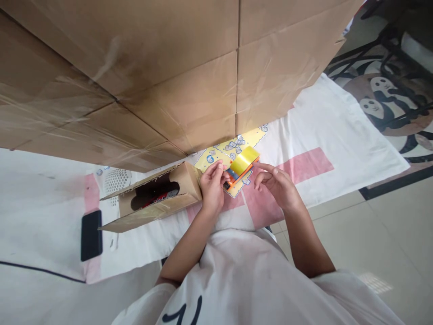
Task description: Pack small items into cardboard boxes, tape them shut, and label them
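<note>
An orange tape dispenser (233,184) carrying a wide roll of yellow tape (246,160) is in front of me, over a yellow patterned sheet. At its near-left end, my left hand (214,184) is closed, thumb and forefinger pinched together and the other fingers curled against the dispenser. Whether a loose end of tape is in the pinch is too small to tell. On the other side, my right hand (275,184) has its forefinger stretched toward the roll's edge, with the other fingers loosely bent and apart. Nothing shows in that hand.
Large taped cardboard boxes (196,99) form a wall behind the dispenser. Left of my hands lies a small cardboard box (192,183), its flaps open and a red item inside. A black phone (91,235) rests farther left on the white and pink cloth (307,164).
</note>
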`<action>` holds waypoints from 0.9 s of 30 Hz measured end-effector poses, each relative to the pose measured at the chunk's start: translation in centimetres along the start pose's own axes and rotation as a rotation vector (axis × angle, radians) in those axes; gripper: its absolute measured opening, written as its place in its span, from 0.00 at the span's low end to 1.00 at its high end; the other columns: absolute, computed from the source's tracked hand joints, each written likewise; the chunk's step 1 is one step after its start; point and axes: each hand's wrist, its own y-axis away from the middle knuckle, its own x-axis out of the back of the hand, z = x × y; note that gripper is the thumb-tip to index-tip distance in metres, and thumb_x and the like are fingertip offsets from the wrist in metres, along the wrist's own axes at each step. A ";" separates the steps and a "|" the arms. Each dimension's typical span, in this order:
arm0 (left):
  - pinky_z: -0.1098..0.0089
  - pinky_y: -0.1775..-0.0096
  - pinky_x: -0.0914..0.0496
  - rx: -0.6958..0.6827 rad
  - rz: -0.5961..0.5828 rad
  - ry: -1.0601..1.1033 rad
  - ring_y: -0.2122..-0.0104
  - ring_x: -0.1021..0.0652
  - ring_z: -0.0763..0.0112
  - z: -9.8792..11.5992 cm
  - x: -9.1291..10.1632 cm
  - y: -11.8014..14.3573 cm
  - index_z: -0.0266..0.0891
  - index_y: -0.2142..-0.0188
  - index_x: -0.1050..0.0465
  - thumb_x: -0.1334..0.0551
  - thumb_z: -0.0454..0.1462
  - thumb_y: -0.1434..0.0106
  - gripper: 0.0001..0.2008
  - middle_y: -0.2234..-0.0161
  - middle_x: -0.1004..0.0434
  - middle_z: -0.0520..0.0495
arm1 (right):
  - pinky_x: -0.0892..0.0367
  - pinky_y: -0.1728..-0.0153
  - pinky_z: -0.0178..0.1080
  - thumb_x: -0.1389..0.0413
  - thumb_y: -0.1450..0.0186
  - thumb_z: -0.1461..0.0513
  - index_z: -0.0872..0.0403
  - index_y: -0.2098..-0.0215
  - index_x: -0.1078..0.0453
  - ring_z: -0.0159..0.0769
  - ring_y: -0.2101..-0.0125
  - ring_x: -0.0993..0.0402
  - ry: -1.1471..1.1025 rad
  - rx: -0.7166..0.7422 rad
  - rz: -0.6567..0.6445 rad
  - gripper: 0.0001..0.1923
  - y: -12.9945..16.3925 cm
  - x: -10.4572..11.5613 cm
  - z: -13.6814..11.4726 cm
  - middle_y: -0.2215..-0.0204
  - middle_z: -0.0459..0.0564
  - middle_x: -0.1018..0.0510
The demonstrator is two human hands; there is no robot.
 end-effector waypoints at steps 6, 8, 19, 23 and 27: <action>0.76 0.75 0.30 -0.012 0.024 -0.047 0.81 0.25 0.79 -0.3 0.4 -0.5 0.37 0.65 0.25 0.26 0.50 0.45 0.20 0.77 0.24 0.53 | 0.38 0.71 0.40 0.47 0.29 0.49 0.54 0.48 0.23 0.39 0.73 0.28 -0.006 0.035 0.047 0.22 -0.4 0.5 0.9 0.77 0.49 0.21; 0.77 0.73 0.29 -0.038 0.031 -0.042 0.76 0.22 0.77 -0.4 0.7 -0.6 0.37 0.61 0.24 0.25 0.49 0.46 0.21 0.71 0.20 0.50 | 0.39 0.72 0.39 0.46 0.30 0.49 0.54 0.51 0.22 0.38 0.74 0.29 -0.006 0.059 0.082 0.21 -0.7 0.6 1.5 0.78 0.49 0.22; 0.63 0.50 0.24 -0.084 0.044 -0.071 0.48 0.18 0.57 -0.4 1.9 -0.5 0.38 0.57 0.24 0.25 0.40 0.46 0.19 0.48 0.19 0.35 | 0.39 0.73 0.38 0.46 0.30 0.51 0.55 0.56 0.21 0.35 0.76 0.32 0.004 0.093 0.170 0.19 -1.5 2.0 3.6 0.78 0.48 0.24; 0.65 0.55 0.23 -0.079 0.050 -0.054 0.51 0.17 0.59 -0.4 1.9 -0.3 0.38 0.64 0.27 0.25 0.41 0.47 0.16 0.51 0.18 0.37 | 0.38 0.73 0.39 0.45 0.32 0.50 0.55 0.57 0.21 0.35 0.76 0.32 0.013 0.088 0.184 0.19 -1.6 1.9 3.5 0.78 0.48 0.24; 0.74 0.63 0.26 -0.124 0.125 -0.073 0.59 0.18 0.70 -0.8 2.1 -0.6 0.39 0.64 0.24 0.25 0.41 0.49 0.15 0.53 0.18 0.43 | 0.38 0.73 0.39 0.45 0.32 0.49 0.55 0.57 0.22 0.36 0.76 0.32 0.022 0.080 0.182 0.19 -1.6 1.9 3.5 0.78 0.48 0.24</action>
